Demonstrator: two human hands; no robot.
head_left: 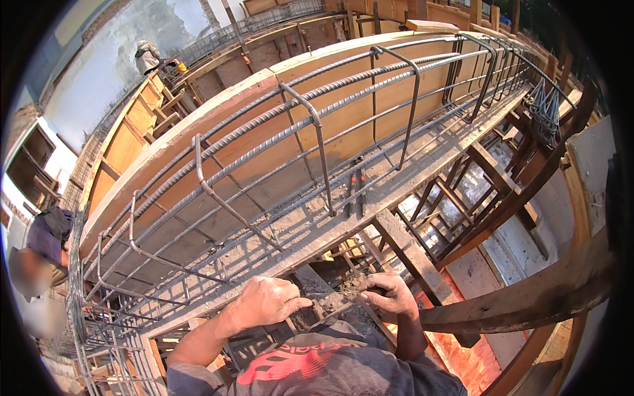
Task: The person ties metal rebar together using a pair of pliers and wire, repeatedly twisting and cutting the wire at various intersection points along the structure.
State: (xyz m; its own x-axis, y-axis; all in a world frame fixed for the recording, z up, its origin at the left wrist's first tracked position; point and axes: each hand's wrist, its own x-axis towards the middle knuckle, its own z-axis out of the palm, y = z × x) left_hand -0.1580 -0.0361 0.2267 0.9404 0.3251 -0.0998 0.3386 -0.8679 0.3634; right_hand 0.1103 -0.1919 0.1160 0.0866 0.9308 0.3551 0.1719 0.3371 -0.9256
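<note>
My left hand (267,302) is closed, thumb and fingers pinching one end of a thin piece of tie wire (325,294). The wire runs across to my right hand (389,294), whose fingers are pinched together on the other end. Both hands are in front of my chest, just short of the formwork's near edge. Beyond them lies a long rebar cage (300,122) of ribbed bars and bent stirrups. Nippers with red and black handles (357,191) rest on the form's bottom board (267,247), inside the cage.
A tall plywood form panel (247,135) stands behind the cage. A bundle of wire ties (544,111) hangs at the far right. Timber props (413,257) and openings lie below. One person (49,237) is at the left; another (148,57) is farther back.
</note>
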